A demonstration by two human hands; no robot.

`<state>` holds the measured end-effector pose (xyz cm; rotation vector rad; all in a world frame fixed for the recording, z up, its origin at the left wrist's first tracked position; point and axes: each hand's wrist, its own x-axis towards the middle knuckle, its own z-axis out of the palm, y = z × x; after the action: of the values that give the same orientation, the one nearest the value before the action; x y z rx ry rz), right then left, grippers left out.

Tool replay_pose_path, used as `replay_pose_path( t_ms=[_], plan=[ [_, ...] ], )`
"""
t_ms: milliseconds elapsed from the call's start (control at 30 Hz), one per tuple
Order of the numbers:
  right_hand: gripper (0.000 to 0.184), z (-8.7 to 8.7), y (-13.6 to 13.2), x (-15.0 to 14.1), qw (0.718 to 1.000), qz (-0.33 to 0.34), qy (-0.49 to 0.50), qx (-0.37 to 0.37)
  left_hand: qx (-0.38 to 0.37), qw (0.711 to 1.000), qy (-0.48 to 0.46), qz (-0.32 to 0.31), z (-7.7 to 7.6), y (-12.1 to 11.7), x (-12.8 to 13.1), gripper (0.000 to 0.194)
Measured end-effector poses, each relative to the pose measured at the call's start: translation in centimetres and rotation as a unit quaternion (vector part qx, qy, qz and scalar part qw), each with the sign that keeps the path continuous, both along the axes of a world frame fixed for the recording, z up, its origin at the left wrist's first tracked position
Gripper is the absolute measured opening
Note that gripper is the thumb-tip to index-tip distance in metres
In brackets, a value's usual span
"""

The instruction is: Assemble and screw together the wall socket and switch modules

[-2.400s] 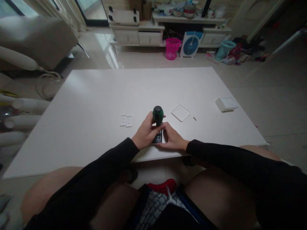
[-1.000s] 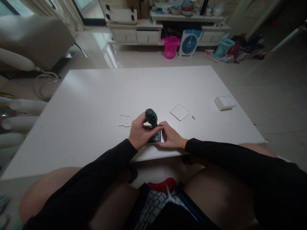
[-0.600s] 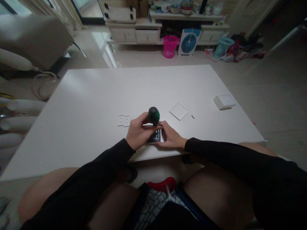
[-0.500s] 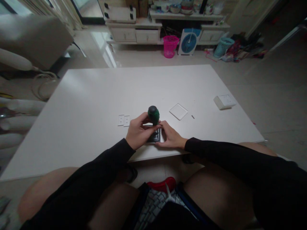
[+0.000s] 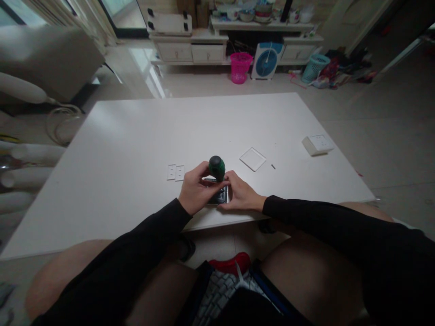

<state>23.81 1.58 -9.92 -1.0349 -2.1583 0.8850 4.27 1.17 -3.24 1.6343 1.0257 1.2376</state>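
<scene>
My left hand (image 5: 195,192) is wrapped round a green and black screwdriver (image 5: 216,166) that stands nearly upright, its tip down on a dark switch module (image 5: 219,196) near the front edge of the white table (image 5: 136,136). My right hand (image 5: 243,195) presses on the module's right side, fingers curled on it. Two small white rocker pieces (image 5: 176,172) lie just left of my hands. A square white cover plate (image 5: 253,159) lies to the right, with a tiny dark screw (image 5: 273,166) beside it.
A white switch box (image 5: 317,145) sits near the table's right edge. Beyond the table stand a pink basket (image 5: 240,67), a blue fan (image 5: 266,61), a teal basket (image 5: 313,68) and low white cabinets. A grey sofa is at the far left. My knees are under the table's front edge.
The screwdriver handle has wobbled slightly, leaning left and then back upright, while both hands stay on the module in the same spot. The camera shifted a little.
</scene>
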Motion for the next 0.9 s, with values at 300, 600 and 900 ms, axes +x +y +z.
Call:
replay_pose_path(
  t_ms=[300, 600, 900],
  plan=[
    [0.074, 0.45, -0.11, -0.36, 0.996, -0.023, 0.010, -0.086, 0.018, 1.000, 0.007, -0.005, -0.37, 0.00, -0.05, 0.035],
    [0.074, 0.75, 0.00, -0.40, 0.993, -0.025, 0.016, -0.114, 0.033, 0.999, 0.011, -0.003, -0.53, 0.02, -0.03, 0.034],
    [0.074, 0.76, 0.04, -0.32, 0.993, -0.027, 0.000, -0.115, 0.082, 0.994, 0.058, 0.050, -0.35, 0.02, -0.06, 0.034]
  ],
)
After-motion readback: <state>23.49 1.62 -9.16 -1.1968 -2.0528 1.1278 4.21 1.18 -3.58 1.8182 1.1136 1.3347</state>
